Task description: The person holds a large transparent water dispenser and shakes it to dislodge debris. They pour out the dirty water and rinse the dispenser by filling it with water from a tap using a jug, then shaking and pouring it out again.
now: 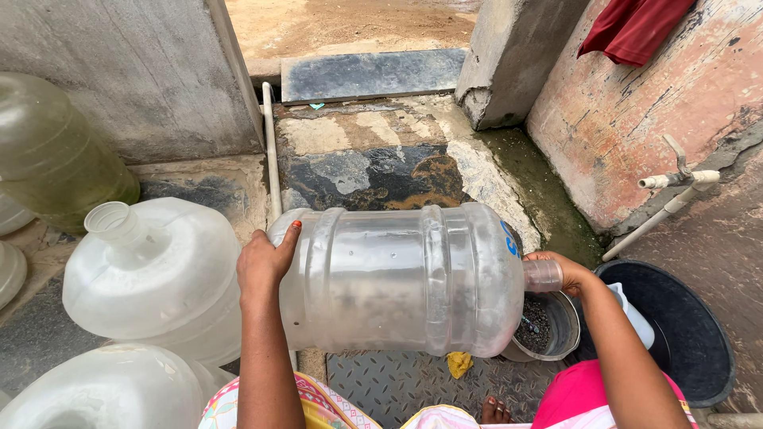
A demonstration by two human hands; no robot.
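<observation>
Probably a home's outdoor washing yard: wall tap (679, 176), concrete floor (373, 159), water jugs (155, 274).

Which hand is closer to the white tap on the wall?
Right. The right hand grips the jug's neck, just below-left of the tap. The left hand holds the jug's base, far across.
</observation>
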